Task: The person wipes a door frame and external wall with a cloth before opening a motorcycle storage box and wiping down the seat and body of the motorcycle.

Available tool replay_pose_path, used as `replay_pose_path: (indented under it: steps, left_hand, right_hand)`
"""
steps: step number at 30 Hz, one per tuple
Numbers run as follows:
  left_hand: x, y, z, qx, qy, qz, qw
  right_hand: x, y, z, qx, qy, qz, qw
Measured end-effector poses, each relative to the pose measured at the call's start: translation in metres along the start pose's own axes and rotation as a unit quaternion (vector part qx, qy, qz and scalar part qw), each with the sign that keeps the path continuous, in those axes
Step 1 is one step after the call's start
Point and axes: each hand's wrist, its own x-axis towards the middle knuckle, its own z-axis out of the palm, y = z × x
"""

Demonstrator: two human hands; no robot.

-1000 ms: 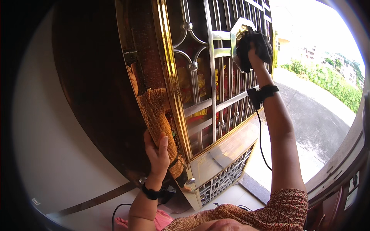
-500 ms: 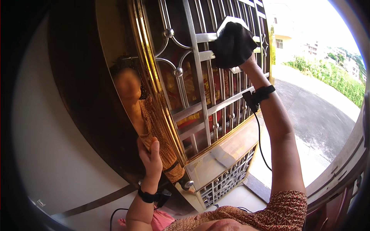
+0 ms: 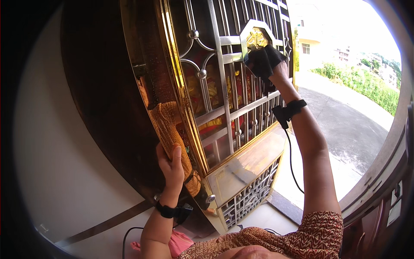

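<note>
A metal grille door (image 3: 224, 99) with silver bars and a shiny gold edge strip (image 3: 176, 77) stands tilted in front of me. My right hand (image 3: 280, 73) is closed on a bunched black cloth (image 3: 264, 60). The cloth lies against the lower part of an octagonal plaque (image 3: 258, 38) with raised gold decoration, set in a silver frame. Lower and to the left, my left hand (image 3: 172, 169) holds the door's glossy side edge (image 3: 148, 93), thumb on the near face, other fingers partly hidden behind it. That glossy surface reflects my patterned clothing.
Below the large panel is a ledge (image 3: 235, 170), with a smaller lattice (image 3: 250, 196) under it. A round silver lock (image 3: 210, 198) sits low on the door edge. Black cables (image 3: 292, 166) hang from the wrist devices. Outside at right are paved ground (image 3: 345, 125) and green plants.
My right hand has moved the black cloth downward, uncovering the plaque's gold upper part. The door has shifted slightly in view, and the reflection on its edge has changed. My left hand stays on the edge.
</note>
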Motion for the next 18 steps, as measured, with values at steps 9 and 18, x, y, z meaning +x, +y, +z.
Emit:
replay_pose_path:
  steps: [9,18]
  left_hand:
    - [0.000,-0.003,-0.022,-0.008,-0.019,-0.028,0.999]
    - [0.008,-0.050,0.040,0.094,-0.031,-0.001,0.995]
  right_hand:
    - [-0.001,-0.069,0.004,0.019,0.011,-0.090,0.996]
    - [0.065,0.049,0.058,-0.041,0.069,-0.001,0.997]
